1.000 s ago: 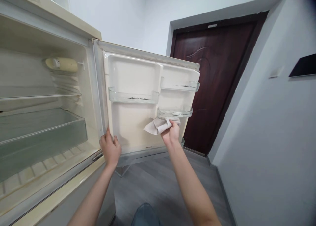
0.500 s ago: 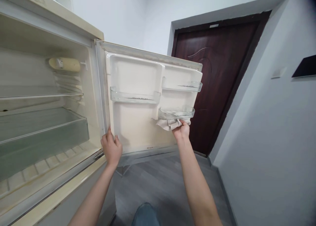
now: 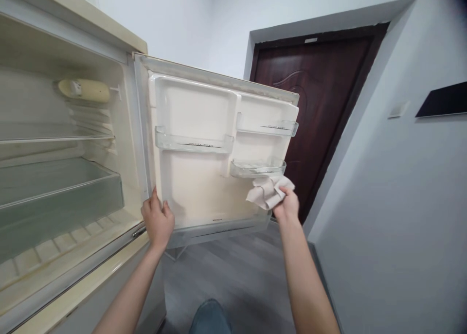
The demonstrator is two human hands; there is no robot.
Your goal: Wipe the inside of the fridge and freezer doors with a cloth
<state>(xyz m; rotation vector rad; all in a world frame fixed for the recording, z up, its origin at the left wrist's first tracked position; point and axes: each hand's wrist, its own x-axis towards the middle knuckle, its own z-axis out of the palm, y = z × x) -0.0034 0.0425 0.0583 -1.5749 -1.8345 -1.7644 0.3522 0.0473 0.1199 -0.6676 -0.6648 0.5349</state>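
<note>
The refrigerator door [image 3: 197, 188] stands swung wide, its cream inner side facing me. Low on its hinge side, my left hand [image 3: 157, 221] grips the edge, fingers behind and thumb in front. A crumpled white cloth [image 3: 268, 192] is pinched in my right hand [image 3: 287, 205], just below the small lower right door shelf [image 3: 258, 169] and in front of the door's lower right part. Clear door shelves also sit at the left [image 3: 195, 144] and upper right [image 3: 270, 127]. Along the bottom runs a long clear door bin [image 3: 219, 233].
Left of the door is the open refrigerator compartment with a glass shelf [image 3: 47, 132], a clear drawer [image 3: 65, 190] and a yellowish lamp cover [image 3: 85, 90]. A dark red room door [image 3: 314, 81] is behind. A white wall [image 3: 383, 202] bounds the right, above grey flooring [image 3: 233, 280].
My right hand has moved right and slightly down with the cloth, away from beneath the small shelf. My left hand keeps its hold on the door edge. The view has shifted slightly.
</note>
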